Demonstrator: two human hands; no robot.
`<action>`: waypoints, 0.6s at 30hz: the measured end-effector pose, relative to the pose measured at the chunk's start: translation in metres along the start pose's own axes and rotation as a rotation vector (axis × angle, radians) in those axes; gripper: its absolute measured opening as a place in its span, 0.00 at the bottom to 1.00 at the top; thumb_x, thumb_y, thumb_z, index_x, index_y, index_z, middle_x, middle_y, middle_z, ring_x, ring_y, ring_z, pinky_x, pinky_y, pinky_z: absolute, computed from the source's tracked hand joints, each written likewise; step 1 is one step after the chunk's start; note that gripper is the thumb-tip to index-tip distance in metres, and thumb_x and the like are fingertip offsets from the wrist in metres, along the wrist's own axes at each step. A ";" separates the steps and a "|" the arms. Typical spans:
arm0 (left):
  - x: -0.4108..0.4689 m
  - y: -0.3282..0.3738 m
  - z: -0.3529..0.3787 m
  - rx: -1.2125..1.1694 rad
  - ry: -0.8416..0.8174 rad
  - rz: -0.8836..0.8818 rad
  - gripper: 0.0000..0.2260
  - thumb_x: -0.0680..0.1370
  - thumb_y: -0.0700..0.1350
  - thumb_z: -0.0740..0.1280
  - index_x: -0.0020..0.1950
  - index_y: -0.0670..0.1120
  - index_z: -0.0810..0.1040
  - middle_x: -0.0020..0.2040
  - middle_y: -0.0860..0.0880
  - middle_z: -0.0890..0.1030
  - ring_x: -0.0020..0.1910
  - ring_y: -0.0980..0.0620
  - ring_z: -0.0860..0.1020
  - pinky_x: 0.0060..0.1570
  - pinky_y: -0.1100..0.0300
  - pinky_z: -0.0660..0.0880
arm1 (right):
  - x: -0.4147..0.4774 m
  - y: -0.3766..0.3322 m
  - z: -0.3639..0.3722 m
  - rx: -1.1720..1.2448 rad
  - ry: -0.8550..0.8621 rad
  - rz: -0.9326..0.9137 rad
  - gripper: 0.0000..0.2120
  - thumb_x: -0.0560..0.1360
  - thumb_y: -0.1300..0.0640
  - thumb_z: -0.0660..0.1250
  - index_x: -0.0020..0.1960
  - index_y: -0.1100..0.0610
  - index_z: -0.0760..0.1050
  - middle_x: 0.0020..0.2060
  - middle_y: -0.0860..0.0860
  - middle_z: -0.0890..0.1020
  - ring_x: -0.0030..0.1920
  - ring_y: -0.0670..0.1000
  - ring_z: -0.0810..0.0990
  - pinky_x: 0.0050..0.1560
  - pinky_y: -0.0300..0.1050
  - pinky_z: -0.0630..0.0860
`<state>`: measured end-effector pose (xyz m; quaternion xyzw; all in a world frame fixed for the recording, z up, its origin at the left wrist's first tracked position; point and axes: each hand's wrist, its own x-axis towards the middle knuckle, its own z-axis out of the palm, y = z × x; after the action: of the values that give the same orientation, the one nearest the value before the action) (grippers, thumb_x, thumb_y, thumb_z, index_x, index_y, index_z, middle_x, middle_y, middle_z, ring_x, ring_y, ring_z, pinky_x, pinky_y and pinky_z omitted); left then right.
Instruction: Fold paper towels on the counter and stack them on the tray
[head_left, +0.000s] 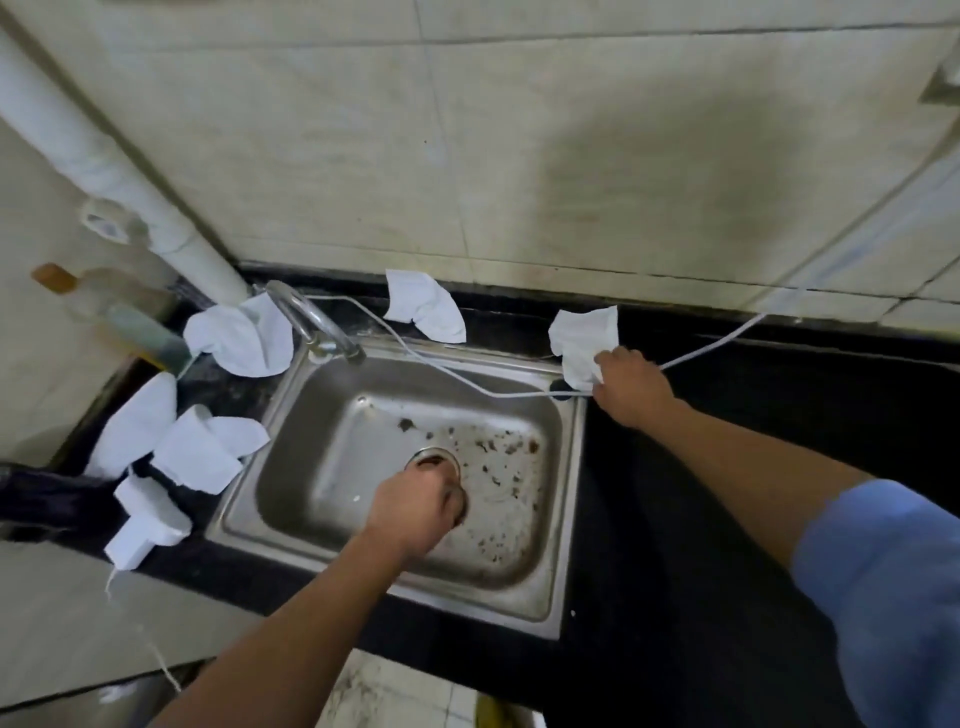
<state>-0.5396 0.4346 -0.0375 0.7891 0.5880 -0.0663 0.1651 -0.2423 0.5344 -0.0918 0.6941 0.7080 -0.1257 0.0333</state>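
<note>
Several white paper towels lie crumpled on the black counter (727, 467) around a steel sink (569, 467). My right hand (631, 387) pinches the lower edge of one towel (584, 338) at the sink's back right corner. Another towel (423, 306) leans against the wall behind the sink. One more (239, 338) lies by the tap, and a few (197, 452) sit left of the sink. My left hand (415, 512) hangs over the sink basin with its fingers curled, holding nothing that I can see. No tray is in view.
A curved tap (317, 317) stands at the sink's back left. A white cable (701, 353) runs along the counter from the right wall across the sink's back rim. Bottles (130, 312) stand at the far left by a white pipe (104, 161). Tiled wall rises behind.
</note>
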 end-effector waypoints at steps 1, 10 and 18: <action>0.004 0.000 0.003 -0.009 -0.017 -0.014 0.10 0.79 0.51 0.59 0.55 0.49 0.75 0.49 0.49 0.80 0.46 0.47 0.79 0.42 0.56 0.73 | 0.013 0.002 0.005 -0.013 -0.005 0.004 0.18 0.77 0.52 0.61 0.63 0.60 0.68 0.59 0.60 0.73 0.56 0.61 0.73 0.52 0.54 0.72; 0.021 -0.005 0.019 -0.059 -0.055 -0.009 0.11 0.80 0.49 0.59 0.57 0.47 0.76 0.49 0.49 0.81 0.46 0.49 0.79 0.44 0.58 0.74 | 0.059 0.025 0.035 0.084 -0.129 0.113 0.13 0.77 0.57 0.60 0.59 0.59 0.73 0.56 0.60 0.77 0.54 0.61 0.77 0.51 0.49 0.74; 0.054 -0.007 0.005 -0.032 -0.045 0.122 0.08 0.79 0.49 0.59 0.49 0.49 0.76 0.43 0.50 0.80 0.42 0.49 0.78 0.42 0.55 0.77 | 0.004 0.024 -0.026 0.330 0.173 0.105 0.12 0.79 0.61 0.58 0.58 0.60 0.76 0.52 0.60 0.74 0.46 0.62 0.76 0.46 0.48 0.70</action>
<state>-0.5296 0.4832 -0.0598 0.8189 0.5361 -0.0644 0.1946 -0.2158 0.5446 -0.0711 0.7343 0.6410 -0.1779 -0.1354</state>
